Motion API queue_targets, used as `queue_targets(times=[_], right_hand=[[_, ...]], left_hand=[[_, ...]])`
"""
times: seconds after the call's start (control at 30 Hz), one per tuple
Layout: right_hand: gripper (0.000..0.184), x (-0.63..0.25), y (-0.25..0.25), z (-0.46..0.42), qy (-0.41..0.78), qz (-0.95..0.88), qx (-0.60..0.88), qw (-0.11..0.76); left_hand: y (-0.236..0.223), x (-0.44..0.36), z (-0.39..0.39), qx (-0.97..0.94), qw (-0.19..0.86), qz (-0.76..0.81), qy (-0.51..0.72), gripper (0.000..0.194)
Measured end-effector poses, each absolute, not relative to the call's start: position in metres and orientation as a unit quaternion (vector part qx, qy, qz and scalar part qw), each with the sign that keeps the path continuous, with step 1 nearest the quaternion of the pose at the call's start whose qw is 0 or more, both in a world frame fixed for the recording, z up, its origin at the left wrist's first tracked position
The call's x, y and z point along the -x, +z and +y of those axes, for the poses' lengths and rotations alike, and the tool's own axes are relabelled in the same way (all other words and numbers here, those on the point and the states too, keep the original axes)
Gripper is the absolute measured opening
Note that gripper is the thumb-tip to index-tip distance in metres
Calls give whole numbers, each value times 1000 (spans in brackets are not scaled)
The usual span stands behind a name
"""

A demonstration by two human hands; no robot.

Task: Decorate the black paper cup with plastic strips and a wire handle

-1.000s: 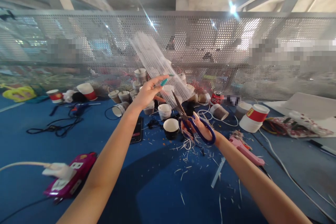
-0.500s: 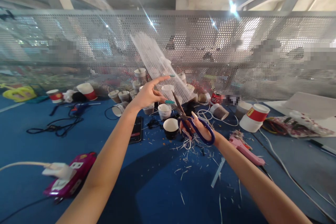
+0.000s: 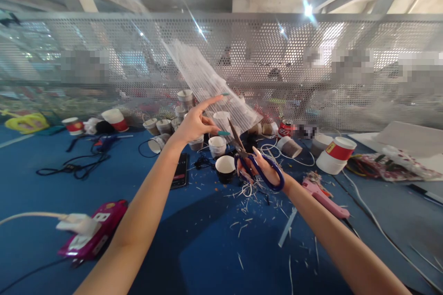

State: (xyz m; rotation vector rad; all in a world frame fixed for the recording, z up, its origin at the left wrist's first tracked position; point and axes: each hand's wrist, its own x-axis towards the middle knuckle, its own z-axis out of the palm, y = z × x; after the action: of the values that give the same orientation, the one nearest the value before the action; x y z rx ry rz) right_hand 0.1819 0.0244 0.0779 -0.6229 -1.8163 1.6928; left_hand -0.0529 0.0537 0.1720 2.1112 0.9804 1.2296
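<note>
A long, clear ribbed plastic sheet (image 3: pixel 207 76) slants through the air above the cups. My left hand (image 3: pixel 194 124) is at its lower part, with the index finger stretched across it and the thumb below near its lower edge; the curled fingers and exact grip are partly hidden. In my right hand (image 3: pixel 265 166) are dark-blue-handled scissors (image 3: pixel 237 137), blades slightly apart, pointing up and left toward the sheet's lower edge. Under the scissors stands a dark paper cup (image 3: pixel 225 169), its pale inside showing. Another whitish cup (image 3: pixel 217 146) is just beyond it.
Several wrapped cups (image 3: pixel 163 125) crowd the back by a perforated metal screen (image 3: pixel 297 46). A phone (image 3: pixel 180 171), a pink glue gun (image 3: pixel 327 199), a purple power strip (image 3: pixel 93 230), a red can (image 3: pixel 284 129), cables and white scraps lie on the blue table (image 3: pixel 207 249).
The clear sheet has shifted slightly, its lower right end a little up and to the right. Both my hands and the scissors stay almost in place.
</note>
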Motion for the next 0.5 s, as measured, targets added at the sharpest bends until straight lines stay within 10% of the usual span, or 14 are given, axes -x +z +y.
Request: queue_targets(times=[0.5], right_hand=[[54, -183, 71, 24, 681, -643, 183, 300]], left_hand=[[172, 53, 53, -781, 244, 364, 444, 87]])
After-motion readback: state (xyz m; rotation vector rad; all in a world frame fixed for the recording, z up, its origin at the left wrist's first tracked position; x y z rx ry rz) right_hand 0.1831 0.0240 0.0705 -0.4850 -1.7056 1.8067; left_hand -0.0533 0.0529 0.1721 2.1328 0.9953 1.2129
